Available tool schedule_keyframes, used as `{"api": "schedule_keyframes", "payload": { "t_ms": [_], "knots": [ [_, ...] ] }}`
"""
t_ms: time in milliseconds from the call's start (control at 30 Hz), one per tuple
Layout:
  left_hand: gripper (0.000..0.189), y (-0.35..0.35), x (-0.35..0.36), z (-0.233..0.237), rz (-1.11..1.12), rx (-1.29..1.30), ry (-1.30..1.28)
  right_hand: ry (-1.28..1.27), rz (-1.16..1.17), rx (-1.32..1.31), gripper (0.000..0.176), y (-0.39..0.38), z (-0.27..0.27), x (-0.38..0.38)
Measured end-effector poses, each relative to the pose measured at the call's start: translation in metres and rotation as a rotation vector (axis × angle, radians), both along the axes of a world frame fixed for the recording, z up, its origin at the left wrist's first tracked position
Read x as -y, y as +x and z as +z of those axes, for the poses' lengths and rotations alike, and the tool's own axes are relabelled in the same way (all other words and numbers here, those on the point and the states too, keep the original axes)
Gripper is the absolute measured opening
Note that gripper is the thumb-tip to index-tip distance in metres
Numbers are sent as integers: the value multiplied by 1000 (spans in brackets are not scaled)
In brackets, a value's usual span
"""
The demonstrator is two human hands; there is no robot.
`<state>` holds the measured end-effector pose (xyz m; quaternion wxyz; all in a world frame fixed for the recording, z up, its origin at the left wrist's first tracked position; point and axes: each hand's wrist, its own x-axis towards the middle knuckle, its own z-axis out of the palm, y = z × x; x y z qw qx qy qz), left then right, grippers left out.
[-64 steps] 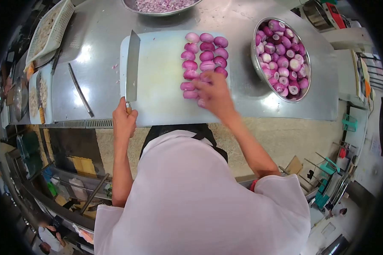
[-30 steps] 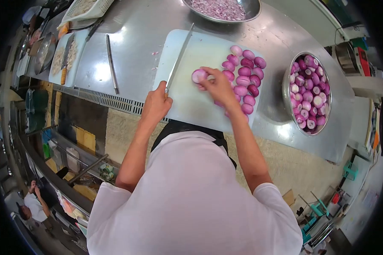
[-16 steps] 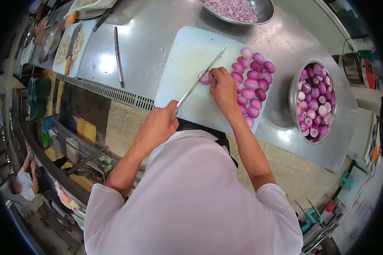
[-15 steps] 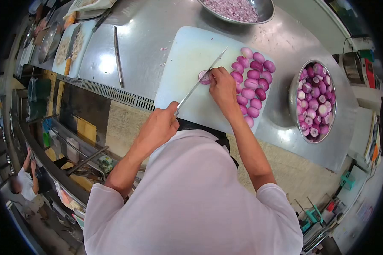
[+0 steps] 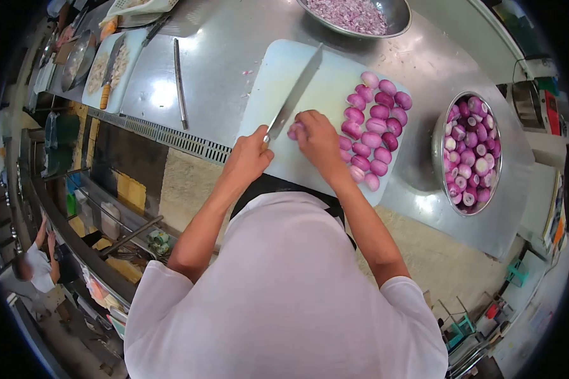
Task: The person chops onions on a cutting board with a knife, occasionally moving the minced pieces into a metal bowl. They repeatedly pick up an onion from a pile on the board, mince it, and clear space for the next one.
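My left hand (image 5: 248,155) is closed around the handle of a knife (image 5: 295,95). The long blade points away from me over the white cutting board (image 5: 275,69). Close to the blade's right side, my right hand (image 5: 316,139) has its fingers curled down onto a purple onion piece (image 5: 293,130), mostly covered by those fingers. Peeled purple onion halves (image 5: 378,125) lie in rows along the board's right side, just right of my right hand.
A metal bowl (image 5: 438,148) of whole peeled onions stands on the right. Chopped onion fills part of another metal bowl (image 5: 395,28) at the back. A metal rod (image 5: 180,85) lies left of the board. Farther left, a second knife (image 5: 112,66) rests on another board (image 5: 128,72).
The knife has swung more upright, its tip moving left and away from me. My left hand has shifted right and up; my right hand has moved slightly left and toward me with the onion piece.
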<state>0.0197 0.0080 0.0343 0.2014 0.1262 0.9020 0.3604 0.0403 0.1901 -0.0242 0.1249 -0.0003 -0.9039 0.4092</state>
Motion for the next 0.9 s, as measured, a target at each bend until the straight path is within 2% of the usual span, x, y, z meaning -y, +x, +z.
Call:
{"api": "schedule_keyframes", "payload": {
  "t_ms": [100,300,400,467,533,600,700,767,833,900],
  "knots": [
    [20,3,2,-1,49,101,22,18,-14,61,10,7,3,10],
    [23,12,-3,27,-7,53,-41,37,38,-11,9,16,4,3],
    [25,22,-10,24,-13,29,45,19,60,25,13,17,3,3],
    [27,16,-24,-11,-22,-2,28,1,60,38,15,16,2,3],
    [29,9,-31,-6,-36,-32,15,-25,64,31,13,17,-2,3],
    [31,3,-30,11,-60,51,-10,-36,60,22,13,19,-4,1],
    [28,21,-23,30,-27,54,-3,-76,46,12,11,18,-7,2],
    [28,18,-28,-4,-56,14,-18,-94,35,28,11,22,-8,3],
    [28,15,-34,-1,-75,-33,-26,-137,30,-4,10,22,-4,3],
    [29,10,-34,16,-61,51,-27,-123,27,-1,11,24,-6,2]
  ]
}}
